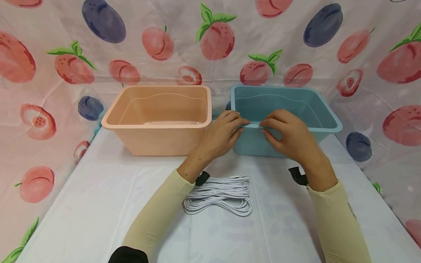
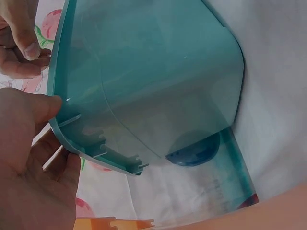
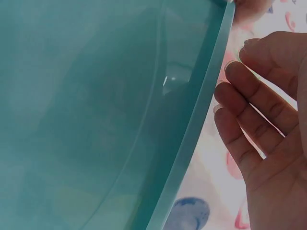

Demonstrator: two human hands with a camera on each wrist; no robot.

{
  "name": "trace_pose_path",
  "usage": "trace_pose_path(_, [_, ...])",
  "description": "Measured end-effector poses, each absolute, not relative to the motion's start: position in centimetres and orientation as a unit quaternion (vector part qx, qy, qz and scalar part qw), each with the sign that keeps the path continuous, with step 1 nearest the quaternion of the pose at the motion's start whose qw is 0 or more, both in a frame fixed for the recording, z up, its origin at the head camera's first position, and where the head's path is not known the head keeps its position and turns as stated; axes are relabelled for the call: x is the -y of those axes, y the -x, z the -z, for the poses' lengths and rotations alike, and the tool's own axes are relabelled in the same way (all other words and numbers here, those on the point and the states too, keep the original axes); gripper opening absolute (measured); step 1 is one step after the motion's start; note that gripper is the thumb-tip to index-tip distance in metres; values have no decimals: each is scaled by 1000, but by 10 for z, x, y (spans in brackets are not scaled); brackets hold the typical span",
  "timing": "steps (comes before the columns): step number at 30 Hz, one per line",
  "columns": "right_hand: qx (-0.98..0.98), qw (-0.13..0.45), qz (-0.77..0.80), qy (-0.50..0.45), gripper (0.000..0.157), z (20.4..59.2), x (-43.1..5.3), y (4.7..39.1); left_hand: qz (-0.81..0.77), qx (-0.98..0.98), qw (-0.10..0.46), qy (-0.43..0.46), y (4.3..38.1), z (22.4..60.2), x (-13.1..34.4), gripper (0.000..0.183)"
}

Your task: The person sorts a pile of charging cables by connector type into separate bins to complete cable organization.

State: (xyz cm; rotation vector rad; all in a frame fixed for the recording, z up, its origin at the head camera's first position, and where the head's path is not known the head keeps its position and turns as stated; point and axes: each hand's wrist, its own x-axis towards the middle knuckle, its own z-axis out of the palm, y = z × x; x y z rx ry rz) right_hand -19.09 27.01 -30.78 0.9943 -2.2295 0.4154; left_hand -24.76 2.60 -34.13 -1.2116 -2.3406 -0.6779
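A teal plastic bin (image 1: 254, 146) stands on the right side of the table. My left hand (image 1: 219, 136) is at its front left rim; in the left wrist view, the thumb and fingers (image 2: 47, 106) pinch the rim near a corner. Close by, my right hand (image 1: 289, 133) hovers at the front rim. The right wrist view shows its fingers (image 3: 237, 129) loosely bent beside the rim, holding nothing. Nearer to me, partly under my left wrist, lies a bundle of white cable (image 1: 227, 193), folded into long loops.
An orange plastic bin (image 1: 158, 142) stands just left of the teal one. A white cloth (image 1: 98, 204) covers the table. Behind and at the sides hangs a fruit-print sheet (image 1: 184, 22). Black straps (image 1: 297, 176) sit at both wrists.
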Motion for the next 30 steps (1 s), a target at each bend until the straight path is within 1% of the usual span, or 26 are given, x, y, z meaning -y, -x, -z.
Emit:
trace_pose_path(9, [852, 300, -155, -400, 23, 312, -254, 186, 246, 836, 217, 440, 247, 342, -25, 26])
trace_pose_path(16, [842, 303, -153, -419, 23, 314, -246, 185, 246, 834, 219, 442, 247, 342, -25, 26])
trace_pose_path(23, [837, 293, -146, -438, 20, 317, -239, 184, 245, 837, 215, 439, 246, 342, -24, 26])
trace_pose_path(30, [834, 282, -131, -457, 19, 323, -228, 182, 247, 832, 222, 444, 246, 342, -24, 25])
